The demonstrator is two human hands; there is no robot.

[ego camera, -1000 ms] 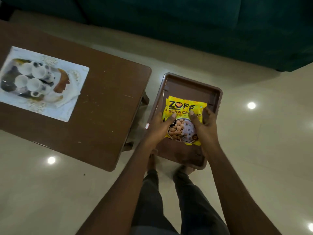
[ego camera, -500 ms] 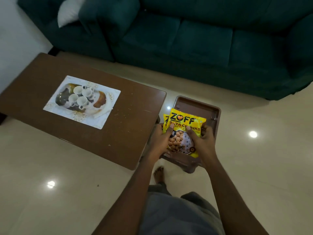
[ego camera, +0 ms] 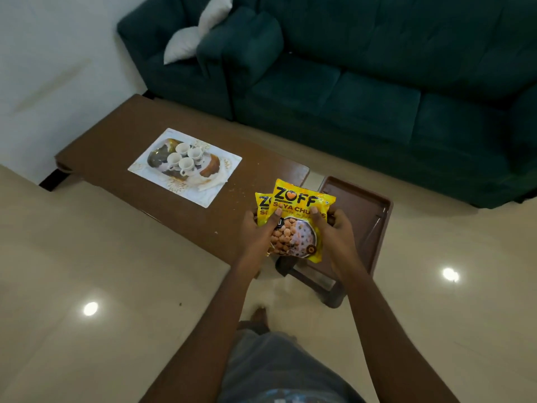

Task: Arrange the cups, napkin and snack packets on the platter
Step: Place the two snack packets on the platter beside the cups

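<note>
Two yellow snack packets (ego camera: pixel 299 225), stacked with one peeking out at the left, are held in the air by both hands. My left hand (ego camera: pixel 260 231) grips their left edge and my right hand (ego camera: pixel 334 231) grips the right edge. They hover over the right end of the brown table (ego camera: pixel 122 141), beside a brown stool (ego camera: pixel 366 216). On the table's left half lies the white patterned platter (ego camera: pixel 203 193). Several white cups (ego camera: pixel 181 158) stand on it, with a folded white napkin (ego camera: pixel 212 181) next to them.
A dark green sofa (ego camera: pixel 363 82) with a white cushion (ego camera: pixel 186 45) runs along the back. The brown stool stands right of the table on a glossy tiled floor. My legs and a foot (ego camera: pixel 258 315) show below.
The packets have been lifted off the stool and carried left toward the table's end, both hands still on them. My view has risen and pulled back, showing the sofa.
</note>
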